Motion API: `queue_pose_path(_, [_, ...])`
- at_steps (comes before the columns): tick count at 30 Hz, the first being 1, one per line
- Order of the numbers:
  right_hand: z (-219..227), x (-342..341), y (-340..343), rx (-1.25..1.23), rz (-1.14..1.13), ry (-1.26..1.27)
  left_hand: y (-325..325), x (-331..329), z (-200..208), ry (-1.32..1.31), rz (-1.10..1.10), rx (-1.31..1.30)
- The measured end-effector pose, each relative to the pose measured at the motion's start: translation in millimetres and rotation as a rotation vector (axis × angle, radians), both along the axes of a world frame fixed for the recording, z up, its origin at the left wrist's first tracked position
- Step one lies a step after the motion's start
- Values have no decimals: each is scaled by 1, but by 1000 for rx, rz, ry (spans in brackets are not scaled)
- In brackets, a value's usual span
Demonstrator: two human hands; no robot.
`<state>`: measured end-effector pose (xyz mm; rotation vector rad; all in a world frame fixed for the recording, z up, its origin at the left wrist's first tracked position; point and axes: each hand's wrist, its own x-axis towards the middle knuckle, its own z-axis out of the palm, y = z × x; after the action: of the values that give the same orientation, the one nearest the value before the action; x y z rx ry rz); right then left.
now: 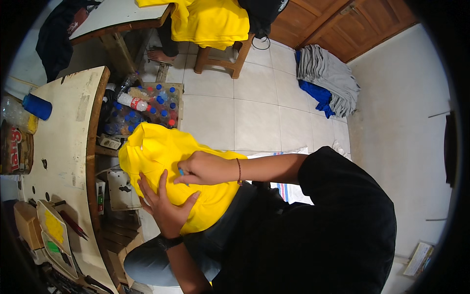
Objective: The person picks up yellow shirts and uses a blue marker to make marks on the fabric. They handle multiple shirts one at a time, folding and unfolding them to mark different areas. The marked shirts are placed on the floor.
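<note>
A bright yellow garment (152,152) lies bunched over my lap. My left hand (165,208), with a dark watch at the wrist, presses against its lower side with fingers spread and cups the cloth. On top of the garment rests my right hand (203,169), a thin bracelet on its wrist. Its fingers are pinched on a small blue tool (181,172) that touches the fabric. What kind of tool it is cannot be made out.
A worn pale table (63,132) with a blue cup (37,106) and trays stands at the left. A crate of plastic bottles (147,105) sits on the floor ahead. Beyond are a wooden stool (223,56) under yellow garments, someone's bare foot (159,55), and stacked grey and blue garments (328,73).
</note>
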<state>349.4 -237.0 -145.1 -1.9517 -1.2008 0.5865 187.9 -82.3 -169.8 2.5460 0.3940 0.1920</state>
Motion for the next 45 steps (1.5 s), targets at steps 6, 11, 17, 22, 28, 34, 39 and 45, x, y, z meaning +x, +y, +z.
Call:
queue_pose_path(6, [-20, 17, 23, 262, -292, -3, -1, 3, -1, -20, 6, -42])
queue_pose_path(11, [-33, 17, 29, 230, -291, -28, 0, 5, 0, -18, -4, -51])
queue_pose_path(17, [-31, 15, 30, 83, -229, -32, -1, 4, -1, -22, 4, -54])
queue_pose_path(22, [-46, 7, 32, 173, -31, -115, 1, 2, -1, -13, -13, -49])
queue_pose_path(28, [-6, 25, 42, -87, -16, -161, 0, -1, -10, -27, 7, -47])
queue_pose_path(34, [85, 9, 50, 471, 247, 49, -1, -5, -28, -59, -7, -111])
queue_pose_path(39, [206, -22, 45, 811, 744, -524, -6, -7, -31, -87, -16, -140])
queue_pose_path(45, [235, -31, 35, 877, 704, -868, -9, -7, -34, -114, -49, -143])
